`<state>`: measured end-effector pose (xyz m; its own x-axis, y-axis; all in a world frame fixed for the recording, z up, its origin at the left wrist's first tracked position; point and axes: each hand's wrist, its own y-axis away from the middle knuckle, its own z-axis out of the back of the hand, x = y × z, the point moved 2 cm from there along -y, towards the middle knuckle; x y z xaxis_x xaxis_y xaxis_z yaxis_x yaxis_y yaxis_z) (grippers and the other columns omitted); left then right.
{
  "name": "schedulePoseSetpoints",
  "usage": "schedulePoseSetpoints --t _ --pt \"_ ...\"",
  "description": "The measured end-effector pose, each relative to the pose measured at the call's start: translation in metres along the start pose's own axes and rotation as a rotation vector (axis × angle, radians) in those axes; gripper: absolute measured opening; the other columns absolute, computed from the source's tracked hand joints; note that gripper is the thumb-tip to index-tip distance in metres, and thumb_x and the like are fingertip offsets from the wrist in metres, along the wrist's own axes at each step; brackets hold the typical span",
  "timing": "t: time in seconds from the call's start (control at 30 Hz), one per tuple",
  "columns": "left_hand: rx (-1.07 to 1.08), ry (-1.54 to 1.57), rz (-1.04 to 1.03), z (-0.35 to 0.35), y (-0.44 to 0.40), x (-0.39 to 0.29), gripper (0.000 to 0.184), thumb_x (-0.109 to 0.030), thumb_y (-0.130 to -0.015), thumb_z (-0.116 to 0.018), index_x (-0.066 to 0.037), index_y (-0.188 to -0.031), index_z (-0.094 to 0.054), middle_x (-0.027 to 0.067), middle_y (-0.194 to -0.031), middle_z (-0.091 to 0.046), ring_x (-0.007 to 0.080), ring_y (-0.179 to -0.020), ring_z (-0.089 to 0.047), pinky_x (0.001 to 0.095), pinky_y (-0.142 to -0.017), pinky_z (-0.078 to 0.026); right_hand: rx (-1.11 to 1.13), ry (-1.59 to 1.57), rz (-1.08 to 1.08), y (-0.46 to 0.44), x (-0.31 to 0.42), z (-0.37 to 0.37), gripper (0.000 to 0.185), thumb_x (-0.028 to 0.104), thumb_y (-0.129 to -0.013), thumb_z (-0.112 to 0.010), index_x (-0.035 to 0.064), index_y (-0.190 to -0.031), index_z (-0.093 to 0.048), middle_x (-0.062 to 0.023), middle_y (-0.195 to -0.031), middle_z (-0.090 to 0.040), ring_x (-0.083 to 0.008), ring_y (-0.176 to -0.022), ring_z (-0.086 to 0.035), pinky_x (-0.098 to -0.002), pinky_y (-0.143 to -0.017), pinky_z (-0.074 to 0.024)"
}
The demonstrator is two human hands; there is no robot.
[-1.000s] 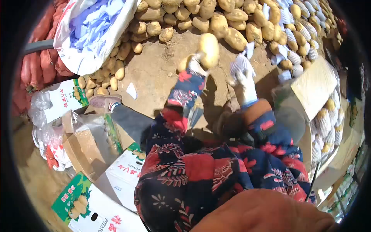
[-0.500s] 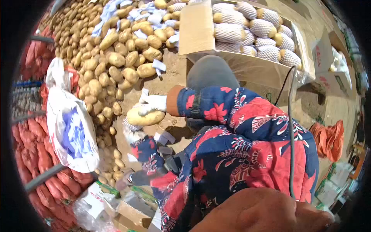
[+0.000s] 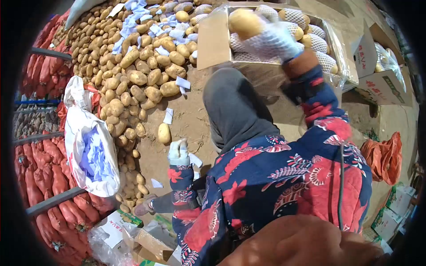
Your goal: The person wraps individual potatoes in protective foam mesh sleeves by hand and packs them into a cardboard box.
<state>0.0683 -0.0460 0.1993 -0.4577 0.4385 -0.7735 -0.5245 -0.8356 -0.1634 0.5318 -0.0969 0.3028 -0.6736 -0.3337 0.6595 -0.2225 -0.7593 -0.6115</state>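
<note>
My right hand [image 3: 287, 42], in a white glove and blurred, is closed round a large potato [image 3: 245, 24]. A white foam net sleeve [image 3: 265, 43] covers the near part of this potato and leaves its other end bare. Both are above an open cardboard box [image 3: 214, 43] packed with netted potatoes [image 3: 314, 43]. My left hand [image 3: 179, 150], also gloved, is low over the ground with its fingers drawn together and nothing visible in them. Close to it, a single bare potato [image 3: 164, 133] lies on the dirt beside a white paper slip [image 3: 168, 116].
A big heap of loose potatoes [image 3: 133, 80] spreads at the upper left, with bluish net sleeves [image 3: 131, 22] on top. A white sack [image 3: 71, 115] holds more sleeves. Red mesh sacks [image 3: 42, 177] are stacked behind metal bars. My knee [image 3: 235, 102] is near the box.
My right hand has swung from the ground up to over the box with a potato, now partly netted. My left hand has moved slightly right, away from the net sleeve seen beside it before.
</note>
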Motion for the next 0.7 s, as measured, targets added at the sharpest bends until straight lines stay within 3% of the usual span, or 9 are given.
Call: schedulePoseSetpoints --t 0.03,0.1,0.13,0.2,0.33,0.47,0.53,0.6,0.7 --pt "0.029 0.000 0.011 -0.003 0.009 0.016 0.019 -0.017 -0.089 -0.050 -0.002 -0.090 -0.062 0.0078 -0.079 -0.060 0.0160 -0.071 -0.059 0.0297 -0.068 -0.047 -0.182 -0.741 -0.430 -0.002 -0.005 0.038 0.032 0.015 -0.089 -0.049 -0.0001 -0.117 -0.046 -0.0129 -0.111 -0.057 -0.0238 -0.101 -0.056 -0.0359 -0.091 -0.0450" --pt "0.059 0.008 0.024 -0.015 0.016 0.044 0.019 -0.017 -0.089 -0.051 -0.002 -0.090 -0.062 0.0080 -0.080 -0.060 0.0157 -0.071 -0.058 0.0294 -0.068 -0.047 -0.182 -0.095 -0.184 0.021 -0.007 0.083 0.053 0.022 -0.073 -0.072 0.0041 -0.117 -0.048 -0.0123 -0.114 -0.055 -0.0229 -0.100 -0.057 -0.0336 -0.090 -0.0459" --pt "0.054 0.009 0.082 -0.020 0.019 0.049 0.019 -0.017 -0.089 -0.051 -0.002 -0.090 -0.062 0.0078 -0.081 -0.061 0.0152 -0.071 -0.058 0.0291 -0.069 -0.047 -0.299 -0.771 -0.631 0.025 -0.007 0.084 0.060 0.024 -0.075 -0.070 0.0053 -0.125 -0.042 -0.0117 -0.114 -0.056 -0.0270 -0.103 -0.055 -0.0372 -0.093 -0.0434" --pt "0.041 0.093 0.196 -0.032 0.028 0.075 0.019 -0.017 -0.089 -0.051 -0.003 -0.094 -0.062 0.0063 -0.083 -0.061 0.0136 -0.073 -0.057 0.0284 -0.070 -0.046 0.304 0.692 -0.042 0.058 -0.077 0.102 0.070 0.023 -0.073 -0.069 0.0121 -0.134 -0.035 -0.0123 -0.121 -0.051 -0.0321 -0.117 -0.044 -0.0423 -0.100 -0.0344" --pt "-0.067 0.022 0.232 -0.033 0.031 0.087 0.023 -0.022 -0.088 -0.055 -0.003 -0.101 -0.060 0.0072 -0.088 -0.061 0.0148 -0.076 -0.058 0.0278 -0.072 -0.046 0.578 0.913 -0.348 0.068 -0.092 0.074 0.075 0.024 -0.071 -0.064 0.0253 -0.137 -0.030 -0.0146 -0.139 -0.031 -0.0437 -0.128 -0.021 -0.0498 -0.104 -0.0234" --pt "-0.056 -0.172 0.363 -0.019 0.047 0.118 0.021 -0.015 -0.082 -0.054 -0.001 -0.097 -0.060 0.0157 -0.092 -0.059 0.0306 -0.084 -0.059 0.0378 -0.074 -0.047 0.637 0.849 -0.273 0.045 -0.107 0.068 0.062 0.021 -0.076 -0.054 0.0134 -0.135 -0.034 -0.0178 -0.136 -0.035 -0.0324 -0.127 -0.031 -0.0374 -0.106 -0.0242" --pt "0.038 -0.703 -0.379 -0.020 0.072 0.195 0.021 -0.016 -0.073 -0.059 -0.003 -0.089 -0.062 0.0163 -0.077 -0.059 0.0341 -0.080 -0.059 0.0402 -0.070 -0.047 0.440 0.794 -0.270 0.032 -0.136 0.046 0.056 0.010 -0.080 -0.055 0.0066 -0.132 -0.037 -0.0145 -0.132 -0.042 -0.0292 -0.121 -0.041 -0.0349 -0.103 -0.0298" --pt "-0.116 0.187 0.469 -0.032 0.107 0.287 0.022 -0.021 -0.084 -0.050 -0.003 -0.094 -0.059 0.0208 -0.091 -0.059 0.0327 -0.076 -0.060 0.0375 -0.070 -0.048 0.278 0.037 -0.243 -0.003 -0.053 -0.059 0.047 0.006 -0.079 -0.057 0.0027 -0.125 -0.046 -0.0139 -0.125 -0.050 -0.0264 -0.115 -0.047 -0.0338 -0.100 -0.0334" --pt "0.170 -0.289 0.884 -0.009 0.097 0.199 0.026 -0.022 -0.082 -0.053 -0.002 -0.098 -0.058 0.0179 -0.094 -0.061 0.0285 -0.081 -0.061 0.0352 -0.073 -0.048 0.457 0.055 0.222 -0.041 0.086 -0.148 0.036 0.006 -0.078 -0.059 0.0010 -0.114 -0.056 -0.0130 -0.114 -0.057 -0.0244 -0.110 -0.051 -0.0332 -0.096 -0.0369"
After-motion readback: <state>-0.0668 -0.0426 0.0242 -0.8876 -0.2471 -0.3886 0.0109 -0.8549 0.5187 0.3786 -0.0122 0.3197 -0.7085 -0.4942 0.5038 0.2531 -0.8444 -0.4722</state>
